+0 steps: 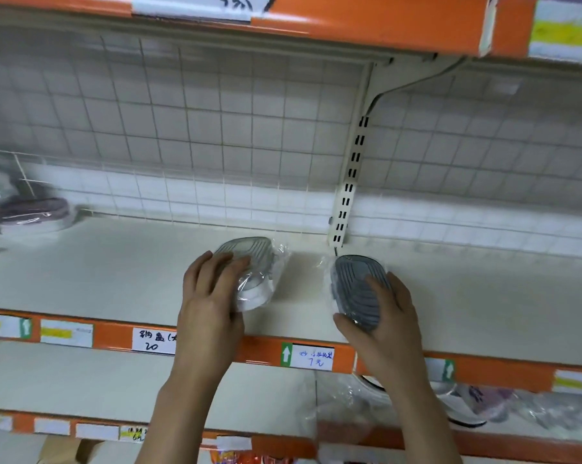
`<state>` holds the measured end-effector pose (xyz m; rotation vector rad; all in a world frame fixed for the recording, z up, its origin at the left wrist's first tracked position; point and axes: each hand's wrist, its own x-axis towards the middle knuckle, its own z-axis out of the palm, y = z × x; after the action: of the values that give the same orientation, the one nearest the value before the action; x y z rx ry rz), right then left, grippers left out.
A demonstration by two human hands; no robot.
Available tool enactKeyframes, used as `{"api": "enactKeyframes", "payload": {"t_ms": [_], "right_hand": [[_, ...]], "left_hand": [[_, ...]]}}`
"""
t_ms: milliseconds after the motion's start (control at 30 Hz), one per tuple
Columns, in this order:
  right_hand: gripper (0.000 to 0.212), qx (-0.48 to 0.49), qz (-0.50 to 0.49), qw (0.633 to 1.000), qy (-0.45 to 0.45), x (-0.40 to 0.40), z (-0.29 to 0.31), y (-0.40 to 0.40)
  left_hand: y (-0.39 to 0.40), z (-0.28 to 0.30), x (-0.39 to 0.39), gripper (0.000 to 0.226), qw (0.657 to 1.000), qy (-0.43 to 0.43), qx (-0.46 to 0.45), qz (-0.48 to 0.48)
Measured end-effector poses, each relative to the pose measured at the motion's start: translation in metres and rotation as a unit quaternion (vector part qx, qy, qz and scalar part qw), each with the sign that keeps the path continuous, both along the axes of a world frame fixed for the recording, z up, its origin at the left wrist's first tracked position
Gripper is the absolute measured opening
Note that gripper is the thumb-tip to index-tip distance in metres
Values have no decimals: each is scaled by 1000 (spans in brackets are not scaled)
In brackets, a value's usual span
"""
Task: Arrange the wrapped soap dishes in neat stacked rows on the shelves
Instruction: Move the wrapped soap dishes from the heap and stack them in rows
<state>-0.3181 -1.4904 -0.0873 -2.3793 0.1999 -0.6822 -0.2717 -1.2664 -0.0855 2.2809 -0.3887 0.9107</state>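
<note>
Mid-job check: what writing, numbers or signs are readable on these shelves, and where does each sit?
"20": white handwritten tag on the orange shelf edge; its characters above are unclear.
"7" plus unclear blue characters: white tag.
White up arrow: green sticker.
Top tag and yellow labels: unreadable.

Head view, facing forward and down, close over shelf (115, 269)

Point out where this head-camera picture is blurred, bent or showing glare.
Head view: the far-left purple items and upper shelf edge are smeared; shelf lines bow from the wide lens; glare glints on the left soap dish wrap; both hands stay fairly sharp.
</note>
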Motion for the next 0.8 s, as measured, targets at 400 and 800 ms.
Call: {"api": "enactKeyframes", "payload": {"t_ms": [400,800], "right_hand": [[74,-32,64,997,12,4,-4,12],[79,-14,96,995,6,0,-3,-127]], "left_hand": [[11,-24,-12,73,998,38,-4,44],[-125,-30,-18,73,994,13,-3,110]]}}
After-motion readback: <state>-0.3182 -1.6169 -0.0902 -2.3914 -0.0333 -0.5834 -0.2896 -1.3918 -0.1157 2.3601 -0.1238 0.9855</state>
